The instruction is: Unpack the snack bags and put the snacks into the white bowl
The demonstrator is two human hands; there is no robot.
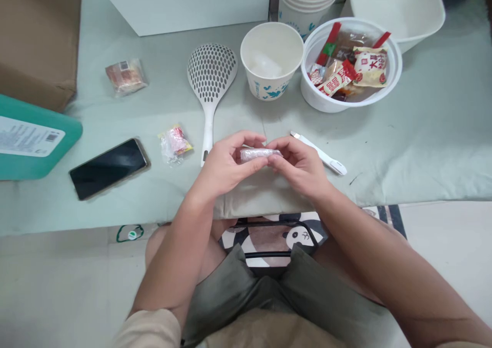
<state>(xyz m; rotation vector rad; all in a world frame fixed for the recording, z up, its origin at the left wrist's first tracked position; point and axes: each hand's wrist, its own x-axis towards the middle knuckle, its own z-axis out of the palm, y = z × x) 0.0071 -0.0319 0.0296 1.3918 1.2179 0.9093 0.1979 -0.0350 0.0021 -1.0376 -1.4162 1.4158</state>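
The left hand (230, 161) and right hand (300, 164) meet above the near edge of the green cloth (403, 158), thumbs and fingers closed on a small roll (254, 155) in crinkly, shiny clear wrap, gripped from both ends. Beyond it, a tapered paper cup (272, 87) with blue print holds crumpled, see-through plastic. To the right, a round white plastic bowl (319, 101) holds wrapped snacks; one pale packet (371, 67) carries red characters, among them 大. More paper cups (303, 9) stand nested at the far side. Left of the cup lies a white strainer (212, 71) punched with oval holes. At far left, a green container (42, 166) bears a white label with a barcode, its small print unreadable.
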